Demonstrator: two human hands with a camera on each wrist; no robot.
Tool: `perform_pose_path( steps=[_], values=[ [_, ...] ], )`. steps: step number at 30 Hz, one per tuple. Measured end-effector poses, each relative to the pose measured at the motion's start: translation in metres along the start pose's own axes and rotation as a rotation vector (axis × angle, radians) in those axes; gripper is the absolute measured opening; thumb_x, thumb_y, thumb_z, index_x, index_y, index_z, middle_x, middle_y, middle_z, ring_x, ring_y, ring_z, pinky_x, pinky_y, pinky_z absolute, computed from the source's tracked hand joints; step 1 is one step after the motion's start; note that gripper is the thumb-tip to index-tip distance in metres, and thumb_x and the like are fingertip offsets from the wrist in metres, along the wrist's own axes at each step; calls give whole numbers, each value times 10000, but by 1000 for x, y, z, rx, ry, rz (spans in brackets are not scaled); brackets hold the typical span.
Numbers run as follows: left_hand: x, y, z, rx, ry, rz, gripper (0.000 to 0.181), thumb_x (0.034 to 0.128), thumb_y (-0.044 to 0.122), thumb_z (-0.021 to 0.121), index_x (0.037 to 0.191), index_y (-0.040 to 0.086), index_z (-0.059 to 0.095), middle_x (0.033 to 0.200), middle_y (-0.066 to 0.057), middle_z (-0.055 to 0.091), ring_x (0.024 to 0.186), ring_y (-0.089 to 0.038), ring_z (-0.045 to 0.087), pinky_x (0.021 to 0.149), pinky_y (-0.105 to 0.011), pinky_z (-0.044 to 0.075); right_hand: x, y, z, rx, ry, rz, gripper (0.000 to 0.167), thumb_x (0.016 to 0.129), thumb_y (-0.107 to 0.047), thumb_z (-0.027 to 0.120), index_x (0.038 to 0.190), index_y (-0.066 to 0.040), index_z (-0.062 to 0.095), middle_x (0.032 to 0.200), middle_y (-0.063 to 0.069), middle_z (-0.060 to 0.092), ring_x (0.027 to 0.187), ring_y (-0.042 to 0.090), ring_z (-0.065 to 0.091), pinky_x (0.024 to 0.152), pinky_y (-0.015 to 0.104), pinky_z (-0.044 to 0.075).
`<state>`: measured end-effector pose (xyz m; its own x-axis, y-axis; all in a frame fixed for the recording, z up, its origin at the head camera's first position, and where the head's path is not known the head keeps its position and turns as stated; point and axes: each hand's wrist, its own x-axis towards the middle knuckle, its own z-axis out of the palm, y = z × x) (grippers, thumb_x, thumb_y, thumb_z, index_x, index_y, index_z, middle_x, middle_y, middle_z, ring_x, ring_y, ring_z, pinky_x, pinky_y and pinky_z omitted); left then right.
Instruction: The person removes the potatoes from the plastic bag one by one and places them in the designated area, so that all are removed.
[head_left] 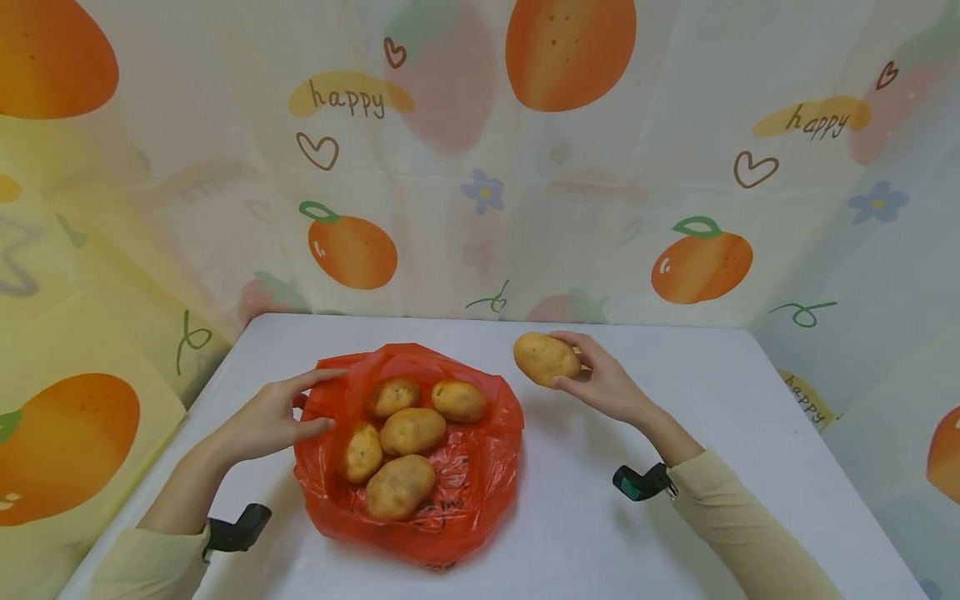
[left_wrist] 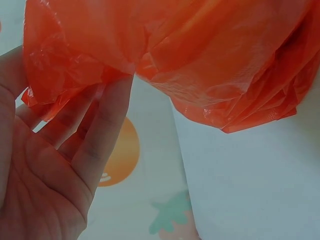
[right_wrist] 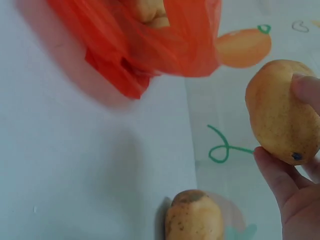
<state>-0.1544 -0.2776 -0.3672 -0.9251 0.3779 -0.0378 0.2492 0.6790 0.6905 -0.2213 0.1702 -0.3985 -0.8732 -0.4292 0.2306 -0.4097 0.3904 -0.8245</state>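
The left hand [head_left: 258,421] grips the left rim of a red plastic bag [head_left: 480,467], thumb and fingers spread along it; in the left wrist view, the red plastic [left_wrist: 200,55] covers the fingertips of that hand [left_wrist: 55,165]. Several potatoes [head_left: 412,431] lie inside the wide-mouthed bag. Right of the bag and above the table, the right hand [head_left: 611,387] holds a potato [head_left: 546,359] between thumb and fingers. That potato [right_wrist: 280,112] also shows in the right wrist view, where the hand [right_wrist: 302,207] is partly cut off.
Another potato [right_wrist: 195,217] appears low in the right wrist view, near the table's edge. A white table [head_left: 585,533] bears the bag. Behind and beside it hangs a printed cloth [head_left: 570,208] with oranges and hearts. Each wrist wears a black device.
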Motion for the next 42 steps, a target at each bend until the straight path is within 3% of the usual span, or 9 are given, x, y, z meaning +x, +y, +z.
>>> perform_pose_path(
  steps=[9,15,24,36,42],
  values=[
    [0,-2,1,3,-2,-3,579,819,170,686,1344,178,440,1150,-124,568,867,-251,562,571,-239,541,0,14,-16,-26,77,75,641,833,-118,677,1381,-102,344,1349,145,384,1085,363,518,889,430,485],
    [0,-3,0,-13,-5,-1,578,822,172,683,1345,182,437,1165,-125,562,882,-261,565,580,-240,544,-2,26,-25,-65,150,107,626,843,-171,670,1378,-123,348,1311,147,413,1019,323,554,826,261,496],
    [-1,-3,0,-24,-11,-6,580,827,179,679,1351,181,431,1172,-123,557,898,-267,558,590,-244,546,-9,43,-38,-73,246,154,651,868,-240,640,1411,-138,297,1330,152,390,1015,321,536,732,110,448],
    [1,-3,2,-23,-3,-3,581,827,181,681,1352,189,433,1190,-118,555,924,-278,555,596,-242,546,-16,63,-46,-144,366,250,641,869,-241,637,1408,-106,319,1292,190,434,956,307,516,693,162,426],
    [1,-4,3,-15,11,9,567,826,174,681,1342,184,446,1178,-112,566,924,-281,566,594,-237,543,-23,76,-46,-160,387,325,651,882,-282,615,1419,-94,299,1295,200,432,981,300,496,720,206,417]
  ],
)
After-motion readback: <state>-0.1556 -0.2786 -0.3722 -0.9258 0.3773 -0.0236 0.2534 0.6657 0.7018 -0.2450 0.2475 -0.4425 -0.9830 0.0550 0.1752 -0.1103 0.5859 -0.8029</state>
